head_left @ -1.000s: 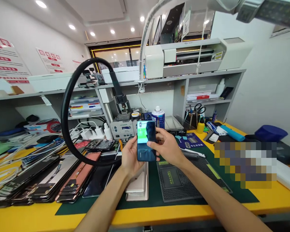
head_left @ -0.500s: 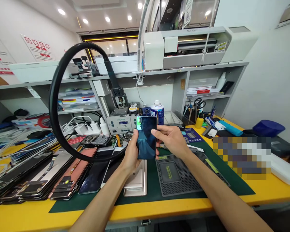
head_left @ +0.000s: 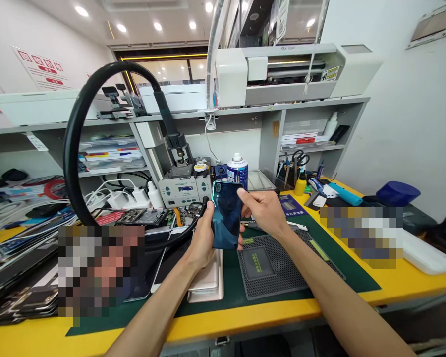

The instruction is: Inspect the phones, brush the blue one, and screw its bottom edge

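A glossy dark-blue smartphone (head_left: 226,218) is held upright above the bench, its back with the camera at the upper left facing me. My left hand (head_left: 201,239) is closed around it, thumb along the left edge and fingertips showing at the lower right edge. At the upper right edge, my right hand (head_left: 264,210) pinches the phone between thumb and bent fingers. Below the phone, pale gold phones (head_left: 205,286) lie stacked on the green mat (head_left: 230,292). A black perforated pad (head_left: 282,267) lies to their right.
A thick black hose (head_left: 70,134) loops on the left from a grey soldering station (head_left: 184,191). A blue-and-white spray can (head_left: 238,168) stands behind the phone. Phone screens and parts (head_left: 22,272) crowd the left bench, partly pixelated. A white tool (head_left: 297,226) lies behind the pad.
My right thumb has moved up from the phone's back to its upper right edge. The bright green reflection near the camera has shrunk. My view has turned slightly right.
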`<action>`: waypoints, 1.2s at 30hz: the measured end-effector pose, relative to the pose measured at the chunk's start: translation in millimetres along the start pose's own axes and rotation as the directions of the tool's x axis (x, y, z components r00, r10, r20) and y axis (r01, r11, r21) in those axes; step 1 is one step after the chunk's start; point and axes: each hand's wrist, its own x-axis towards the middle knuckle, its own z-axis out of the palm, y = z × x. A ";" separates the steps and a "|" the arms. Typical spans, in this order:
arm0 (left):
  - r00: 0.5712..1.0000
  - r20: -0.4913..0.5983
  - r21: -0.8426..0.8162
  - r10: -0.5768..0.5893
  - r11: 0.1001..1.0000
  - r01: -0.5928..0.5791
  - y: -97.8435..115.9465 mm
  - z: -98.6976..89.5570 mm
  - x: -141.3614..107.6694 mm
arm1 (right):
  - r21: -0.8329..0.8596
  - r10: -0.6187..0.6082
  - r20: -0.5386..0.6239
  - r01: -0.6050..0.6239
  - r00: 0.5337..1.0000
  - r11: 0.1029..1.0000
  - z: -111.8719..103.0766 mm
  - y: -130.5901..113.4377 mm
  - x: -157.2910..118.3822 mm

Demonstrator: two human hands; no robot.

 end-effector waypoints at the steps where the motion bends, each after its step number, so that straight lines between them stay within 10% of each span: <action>1: 1.000 0.004 -0.004 -0.001 1.000 0.001 0.5 0.2 -0.2 | 0.008 0.008 -0.014 -0.008 1.000 1.000 0.7 0.3 0.3; 21: 0.987 0.124 0.041 -0.105 0.994 0.101 -7.4 1.7 -5.5 | 0.283 0.133 0.067 -0.146 0.989 0.948 -18.7 -3.3 8.0; 36: 0.990 0.077 0.060 -0.115 0.992 0.111 -8.8 5.1 -4.8 | -0.082 0.196 -0.120 -0.207 0.973 0.975 0.3 -7.7 8.4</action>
